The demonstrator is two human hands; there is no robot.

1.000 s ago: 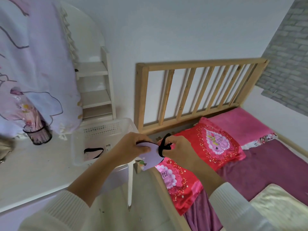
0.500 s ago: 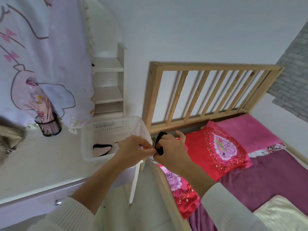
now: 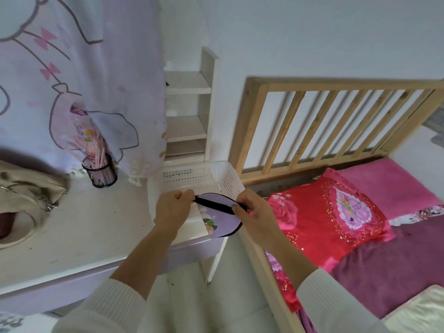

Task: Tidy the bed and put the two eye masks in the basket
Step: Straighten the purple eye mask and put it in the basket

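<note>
Both my hands hold a lilac eye mask (image 3: 222,223) with a black strap, stretched between them over the near right corner of the white plastic basket (image 3: 199,174). My left hand (image 3: 173,210) pinches the strap's left end. My right hand (image 3: 254,212) grips the mask's right end. The basket stands on the white desk (image 3: 79,234) beside the bed. My hands hide the basket's inside, so the other mask cannot be seen. On the bed lie a red heart-print pillow (image 3: 322,217) and a pink pillow (image 3: 389,183).
A wooden slatted headboard (image 3: 324,123) rises right of the basket. A mesh pen cup (image 3: 102,173) and a beige bag (image 3: 26,200) sit on the desk, with white shelves (image 3: 189,111) behind. A lilac printed cloth (image 3: 72,75) hangs at left. A purple blanket (image 3: 396,267) covers the bed.
My hands have moved left from the bed's edge to the basket's corner. The mask is now spread out flat between them, its strap pulled taut.
</note>
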